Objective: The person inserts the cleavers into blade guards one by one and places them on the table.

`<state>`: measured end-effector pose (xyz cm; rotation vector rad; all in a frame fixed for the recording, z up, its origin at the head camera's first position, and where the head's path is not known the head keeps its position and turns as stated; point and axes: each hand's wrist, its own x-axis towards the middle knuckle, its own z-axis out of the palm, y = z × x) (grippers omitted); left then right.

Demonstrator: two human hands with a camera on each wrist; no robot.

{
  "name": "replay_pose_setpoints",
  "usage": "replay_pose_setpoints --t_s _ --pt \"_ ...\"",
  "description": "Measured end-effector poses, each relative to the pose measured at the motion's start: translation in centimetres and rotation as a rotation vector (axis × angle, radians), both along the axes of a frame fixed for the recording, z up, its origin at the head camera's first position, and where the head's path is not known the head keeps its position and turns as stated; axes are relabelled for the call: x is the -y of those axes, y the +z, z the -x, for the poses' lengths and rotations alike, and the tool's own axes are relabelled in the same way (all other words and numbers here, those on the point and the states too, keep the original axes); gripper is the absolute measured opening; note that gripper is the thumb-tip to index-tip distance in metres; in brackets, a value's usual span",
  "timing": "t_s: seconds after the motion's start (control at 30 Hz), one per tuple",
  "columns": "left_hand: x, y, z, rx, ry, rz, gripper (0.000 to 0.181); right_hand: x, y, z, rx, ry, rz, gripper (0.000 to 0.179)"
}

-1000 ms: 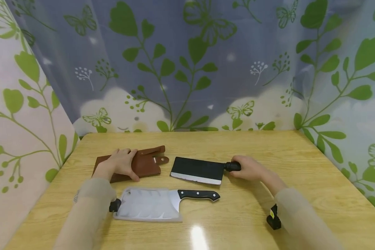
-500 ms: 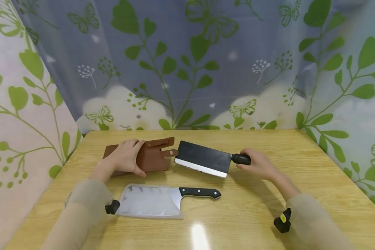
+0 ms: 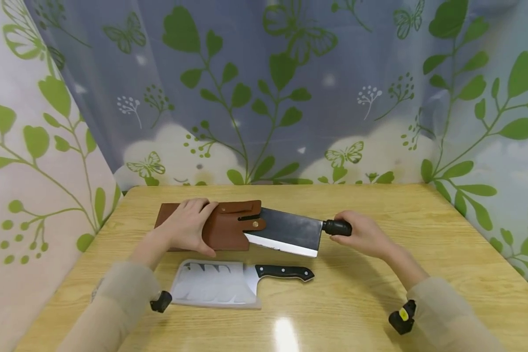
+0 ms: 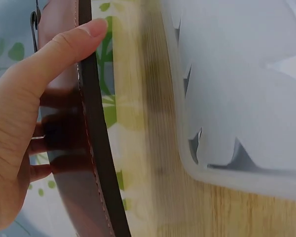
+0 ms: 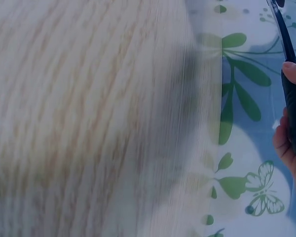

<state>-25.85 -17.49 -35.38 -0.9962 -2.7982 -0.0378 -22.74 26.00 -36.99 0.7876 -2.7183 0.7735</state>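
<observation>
My left hand (image 3: 187, 226) holds a brown leather knife sheath (image 3: 226, 234) across its width, thumb at the near edge and fingers over the far side. In the left wrist view the thumb (image 4: 71, 44) lies along the stitched edge of the sheath (image 4: 71, 187). My right hand (image 3: 364, 233) grips the black handle of a dark-bladed cleaver (image 3: 290, 232), its bright cutting edge toward me. The blade's left end is hidden at the sheath's mouth, and the snap strap (image 3: 252, 224) overlaps the blade. The right wrist view catches the handle (image 5: 295, 116) at its right edge.
A second cleaver lies nearer me, with a black riveted handle (image 3: 286, 272) and a translucent white blade cover (image 3: 213, 288). The wooden table (image 3: 343, 303) ends at a curtain (image 3: 255, 122) printed with leaves and butterflies. Black wrist devices show by both sleeves.
The right hand has lifted the cleaver off the table and moved its blade up to the sheath's mouth. The left hand has raised the sheath and shifted it right. The covered cleaver stays put.
</observation>
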Motion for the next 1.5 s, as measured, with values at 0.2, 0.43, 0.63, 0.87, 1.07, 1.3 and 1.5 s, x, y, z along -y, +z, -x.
replay_pose_setpoints --t_s 0.2,0.43,0.63,0.87,1.07,1.3,1.5 --pt "-0.3 -0.7 -0.5 -0.044 -0.017 -0.014 0.119 0.8 -0.2 -0.3 0.008 0.023 0.006 0.03" --pt "-1.5 -0.6 -1.1 -0.056 -0.075 -0.013 0.119 1.6 0.1 -0.4 0.027 0.051 0.011 0.034" --pt "-2.3 -0.5 -1.5 -0.054 -0.091 -0.016 0.117 2.2 0.1 -0.4 0.036 0.042 0.008 0.036" --pt "-2.7 -0.7 -2.0 -0.068 -0.095 -0.016 0.117 3.1 0.3 -0.5 0.043 0.01 0.007 0.039" --pt "-3.0 -0.7 -2.3 -0.058 -0.094 0.001 0.115 3.9 0.5 -0.6 0.062 0.022 0.028 0.038" --pt "-3.3 -0.8 -2.7 -0.056 -0.097 -0.009 0.113 4.5 0.3 -0.5 0.065 0.035 0.053 0.038" --pt "-4.1 -0.7 -2.9 -0.037 -0.102 -0.019 0.113 5.4 0.0 -0.4 0.066 0.015 0.07 0.044"
